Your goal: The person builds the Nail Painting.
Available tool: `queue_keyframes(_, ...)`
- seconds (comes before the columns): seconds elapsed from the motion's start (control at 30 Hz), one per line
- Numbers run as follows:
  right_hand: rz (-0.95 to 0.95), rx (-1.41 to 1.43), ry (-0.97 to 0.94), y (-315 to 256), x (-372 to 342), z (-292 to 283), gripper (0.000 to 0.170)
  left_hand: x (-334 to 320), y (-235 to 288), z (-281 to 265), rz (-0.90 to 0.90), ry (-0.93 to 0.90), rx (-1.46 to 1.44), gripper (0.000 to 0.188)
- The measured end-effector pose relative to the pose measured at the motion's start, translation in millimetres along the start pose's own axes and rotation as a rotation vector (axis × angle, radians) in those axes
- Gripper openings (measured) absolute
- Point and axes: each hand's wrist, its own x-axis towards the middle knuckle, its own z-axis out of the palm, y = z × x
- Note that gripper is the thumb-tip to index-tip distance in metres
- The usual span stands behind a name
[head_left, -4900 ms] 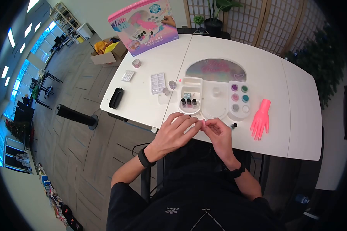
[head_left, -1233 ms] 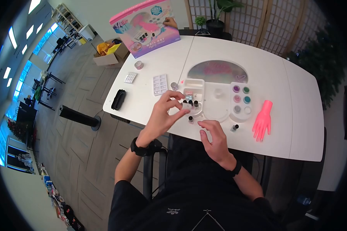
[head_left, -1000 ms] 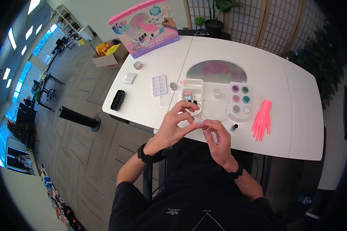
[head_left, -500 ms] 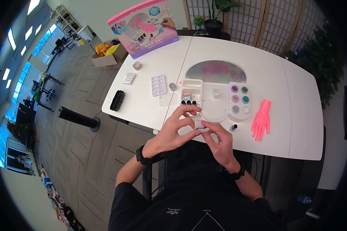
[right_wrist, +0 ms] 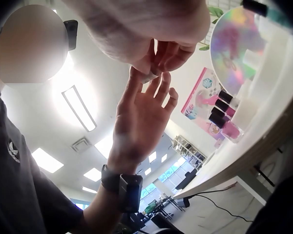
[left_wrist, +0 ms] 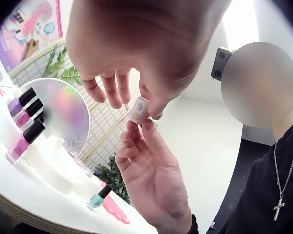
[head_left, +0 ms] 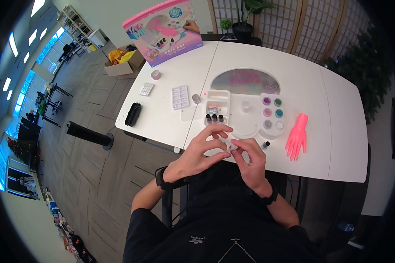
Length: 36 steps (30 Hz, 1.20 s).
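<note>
A small white sticker sheet (left_wrist: pixel 138 110) with tiny printed pictures is held up between both hands, over the table's front edge. My left hand (head_left: pixel 196 152) pinches one end between thumb and forefinger, its other fingers loosely bent. The thumb and fingertips of my right hand (head_left: pixel 251 163) grip the opposite end. Just beyond the hands stand several nail polish bottles (head_left: pixel 214 118) with black caps, in the white nail-art station (head_left: pixel 245 124). A teal nail polish bottle (left_wrist: pixel 98 197) is beside the right hand. Farther right lies a pink plastic hand (head_left: pixel 298 136).
Glitter pots (head_left: pixel 267 113) fill the station's right side, with a half-round mirror (head_left: pixel 245 82) behind. At left are a white moulded tray (head_left: pixel 180 97), a small jar (head_left: pixel 156 75), a black case (head_left: pixel 133 114) and the large pink box (head_left: pixel 164 33).
Earlier both hands held a pink piece close together. Later my left hand brought a pale piece from the station to the right hand. Since half a second ago the sheet has tilted slightly.
</note>
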Motion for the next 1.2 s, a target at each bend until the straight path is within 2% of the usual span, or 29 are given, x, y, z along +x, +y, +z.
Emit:
queue_keyframes(0.07, 0.01, -0.031, 0.029, 1, -1, -1, 0.036, 1, 3, 1, -0.019, 0.014, 0.007, 0.015)
queue_keyframes(0.17, -0.094, -0.111, 0.064, 2, 1, -2, 0.035, -2, 6, 3, -0.091, 0.064, -0.009, 0.013)
queue_keyframes(0.37, -0.28, -0.235, 0.062, 1, 8, -4, 0.038, -6, 6, 10, -0.336, 0.155, -0.351, 0.013)
queue_keyframes(0.47, -0.322, -0.278, 0.039, 1, 7, -5, 0.04, -3, 11, 7, -0.523, 0.099, -0.526, 0.019)
queue_keyframes(0.57, -0.353, -0.314, 0.025, 3, 4, -5, 0.044, -5, 7, 10, -0.539, 0.092, -0.615, 0.02)
queue_keyframes(0.67, -0.361, -0.346, 0.028, 4, 5, -6, 0.047, -4, 7, 17, -0.469, 0.112, -0.633, 0.011)
queue_keyframes(0.9, -0.341, -0.356, 0.019, 4, 6, -7, 0.051, -7, 5, 28, -0.332, 0.135, -0.549, 0.006)
queue_keyframes(1.07, -0.332, -0.354, 0.006, 3, 4, -9, 0.051, -8, 4, 31, -0.229, 0.161, -0.395, 0.012)
queue_keyframes(1.2, -0.254, -0.192, -0.017, 3, 4, -7, 0.048, -8, 1, 31, -0.145, 0.147, -0.313, 0.013)
